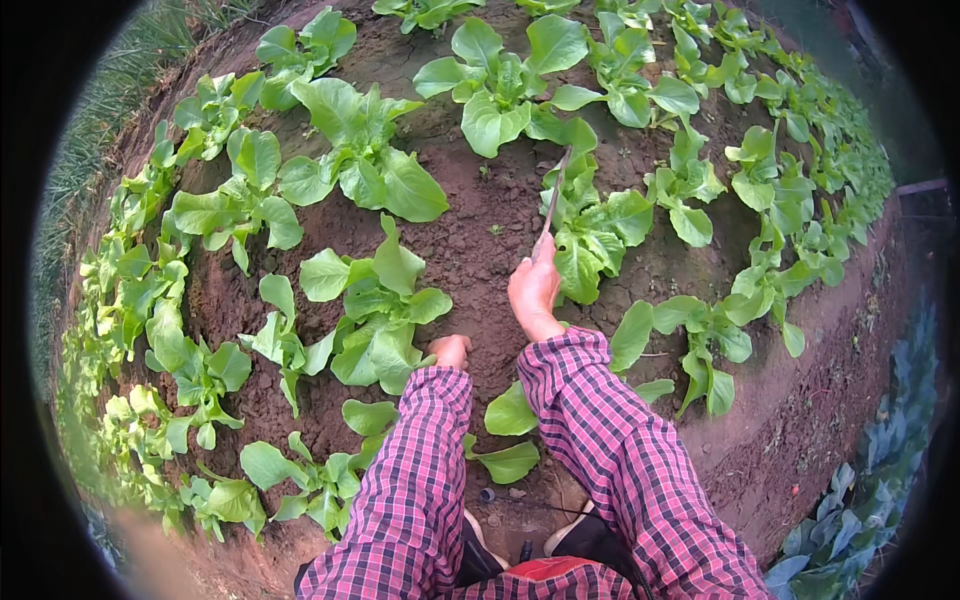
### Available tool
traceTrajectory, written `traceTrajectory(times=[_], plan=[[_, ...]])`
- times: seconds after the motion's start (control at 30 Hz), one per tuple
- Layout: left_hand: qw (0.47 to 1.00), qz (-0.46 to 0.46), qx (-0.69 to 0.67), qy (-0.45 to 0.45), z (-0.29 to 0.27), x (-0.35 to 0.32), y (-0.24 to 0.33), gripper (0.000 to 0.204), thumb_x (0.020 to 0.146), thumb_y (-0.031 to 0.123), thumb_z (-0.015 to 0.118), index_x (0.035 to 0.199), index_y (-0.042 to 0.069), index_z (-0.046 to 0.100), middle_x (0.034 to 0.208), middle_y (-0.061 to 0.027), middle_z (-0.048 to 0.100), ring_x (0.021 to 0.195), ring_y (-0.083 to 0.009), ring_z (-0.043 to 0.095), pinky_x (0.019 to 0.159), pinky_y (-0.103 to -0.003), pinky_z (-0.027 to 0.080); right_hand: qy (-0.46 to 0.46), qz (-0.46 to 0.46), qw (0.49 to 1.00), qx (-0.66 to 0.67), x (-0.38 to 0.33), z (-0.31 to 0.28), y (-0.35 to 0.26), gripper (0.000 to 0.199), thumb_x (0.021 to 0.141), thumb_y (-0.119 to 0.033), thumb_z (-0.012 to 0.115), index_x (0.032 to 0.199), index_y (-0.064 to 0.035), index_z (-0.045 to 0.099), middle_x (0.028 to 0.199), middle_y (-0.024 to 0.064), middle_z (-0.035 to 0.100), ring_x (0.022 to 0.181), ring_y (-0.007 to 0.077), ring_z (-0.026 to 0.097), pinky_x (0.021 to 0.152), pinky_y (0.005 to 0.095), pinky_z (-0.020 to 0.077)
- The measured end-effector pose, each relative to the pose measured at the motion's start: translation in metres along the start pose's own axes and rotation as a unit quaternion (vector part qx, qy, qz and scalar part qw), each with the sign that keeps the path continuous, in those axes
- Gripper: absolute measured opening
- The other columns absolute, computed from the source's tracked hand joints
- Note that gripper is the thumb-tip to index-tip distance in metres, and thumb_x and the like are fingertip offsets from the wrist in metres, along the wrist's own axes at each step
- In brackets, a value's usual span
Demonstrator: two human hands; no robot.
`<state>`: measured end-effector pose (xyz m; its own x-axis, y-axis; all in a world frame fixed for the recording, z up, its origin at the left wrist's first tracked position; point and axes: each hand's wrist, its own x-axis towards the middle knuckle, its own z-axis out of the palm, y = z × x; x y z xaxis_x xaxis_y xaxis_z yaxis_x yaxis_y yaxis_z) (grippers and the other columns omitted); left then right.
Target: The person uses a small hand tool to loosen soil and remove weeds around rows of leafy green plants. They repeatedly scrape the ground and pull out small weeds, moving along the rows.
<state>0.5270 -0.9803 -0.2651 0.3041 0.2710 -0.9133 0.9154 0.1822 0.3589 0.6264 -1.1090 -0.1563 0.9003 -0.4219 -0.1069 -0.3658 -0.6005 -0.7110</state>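
Observation:
My right hand (pixel 534 290) is closed around the near end of a thin, dark, blade-like tool (pixel 553 195). The tool points away from me and passes over the edge of a lettuce plant (pixel 590 235); whether its tip touches the leaves, I cannot tell. My left hand (pixel 450 351) is low over the soil, its fingers curled in, beside the right edge of another lettuce plant (pixel 380 310). What those fingers hold, if anything, is hidden. Bare brown soil (pixel 475 265) separates the two hands.
Lettuce plants (pixel 360 150) grow in rows all around on the bed. One leafy plant (pixel 510 410) is partly covered by my right sleeve. My shoes (pixel 485 540) stand at the near edge. Bluish-leaved plants (pixel 850 530) line the lower right, and tall grass-like greens (pixel 110 110) the upper left.

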Motion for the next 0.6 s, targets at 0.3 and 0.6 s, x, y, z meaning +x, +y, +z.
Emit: traceTrajectory(times=[0.3, 0.6], plan=[[0.995, -0.074, -0.041, -0.045, -0.004, -0.018, 0.011, 0.022, 0.067, 0.005, 0.055, 0.055, 0.013, 0.038, 0.047, 0.0030, 0.028, 0.035, -0.0103, 0.022, 0.035, -0.029, 0.017, 0.037, 0.037, 0.998, -0.032, 0.096, 0.033, -0.001, 0.054, 0.084, -0.008, 0.047, 0.135, -0.0050, 0.030, 0.079, 0.0253, 0.059, 0.075, 0.0406, 0.059, 0.067, 0.0480, 0.0457], [0.996, -0.054, -0.010, -0.066, -0.002, -0.012, 0.016, 0.018, 0.068, 0.006, 0.056, 0.056, 0.010, 0.043, 0.047, 0.0019, 0.032, 0.035, -0.0109, 0.027, 0.035, -0.029, 0.020, -0.096, -0.012, 0.993, -0.062, -0.052, 0.026, 0.040, 0.065, 0.087, -0.014, 0.048, 0.142, -0.0103, 0.015, 0.089, 0.0267, 0.055, 0.075, 0.0430, 0.057, 0.067, 0.0495, 0.0460]])
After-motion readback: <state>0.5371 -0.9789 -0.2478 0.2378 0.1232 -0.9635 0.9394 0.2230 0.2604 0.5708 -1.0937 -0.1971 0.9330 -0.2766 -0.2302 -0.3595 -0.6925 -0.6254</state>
